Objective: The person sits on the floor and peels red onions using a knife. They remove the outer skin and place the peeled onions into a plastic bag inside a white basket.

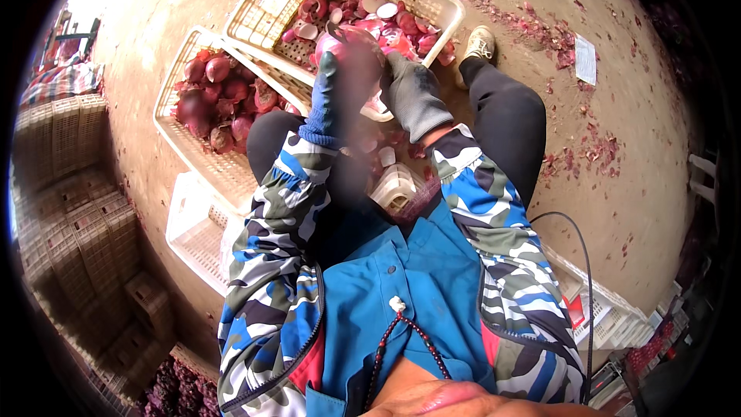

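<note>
My left hand (321, 107), in a blue knitted work glove, grips a large red onion (331, 43) with its thumb along the near side. My right hand (415, 95), in a grey glove, is curled against the onion's right side. A blurred smudge covers the middle of the view, so whatever the right fingers may hold is hidden. Beyond both hands, a cream plastic crate (255, 17) contains onion skins and cut pieces (405, 23). To the left, a second crate (173, 110) holds whole red onions (234, 90).
Onion peelings (590, 153) litter the floor on the right, near a pale flat sheet (585, 59). A white crate (200, 226) stands by my left arm. Stacked crates (75, 226) line the far left, and more crates (619, 318) are behind my right elbow. A black cable (584, 266) hangs there.
</note>
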`<state>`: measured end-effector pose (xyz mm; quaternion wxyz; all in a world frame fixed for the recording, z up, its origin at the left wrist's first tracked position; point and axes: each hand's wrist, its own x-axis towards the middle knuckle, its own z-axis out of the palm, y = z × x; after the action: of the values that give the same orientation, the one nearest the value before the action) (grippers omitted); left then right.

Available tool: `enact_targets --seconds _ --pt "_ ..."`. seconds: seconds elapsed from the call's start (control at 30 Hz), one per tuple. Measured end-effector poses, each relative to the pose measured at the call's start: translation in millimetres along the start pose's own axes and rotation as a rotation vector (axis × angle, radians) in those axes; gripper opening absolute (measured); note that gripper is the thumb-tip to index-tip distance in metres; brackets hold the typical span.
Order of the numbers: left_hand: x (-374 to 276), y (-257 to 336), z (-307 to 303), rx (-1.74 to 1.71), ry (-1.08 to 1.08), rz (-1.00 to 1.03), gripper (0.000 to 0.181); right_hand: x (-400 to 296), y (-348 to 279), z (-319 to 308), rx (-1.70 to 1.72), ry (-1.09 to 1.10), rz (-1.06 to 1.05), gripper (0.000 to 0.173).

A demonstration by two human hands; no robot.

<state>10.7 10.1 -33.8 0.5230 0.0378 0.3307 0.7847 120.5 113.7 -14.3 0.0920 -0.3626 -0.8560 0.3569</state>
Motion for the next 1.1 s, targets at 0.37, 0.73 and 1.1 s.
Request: enact_targets --seconds 0.37,0.73,1.1 --pt "-14 37 -28 0.362 0.018 -0.047 0.082 -5 24 -24 0.354 -0.205 0.029 0.039" --pt "-22 26 -14 0.968 -0.242 -0.042 0.071 -18 17 -32 0.166 -0.360 -0.151 0.067" --pt "-31 24 12 1.627 -0.195 0.291 0.085 -17 20 -31 0.312 -0.524 0.011 0.061"
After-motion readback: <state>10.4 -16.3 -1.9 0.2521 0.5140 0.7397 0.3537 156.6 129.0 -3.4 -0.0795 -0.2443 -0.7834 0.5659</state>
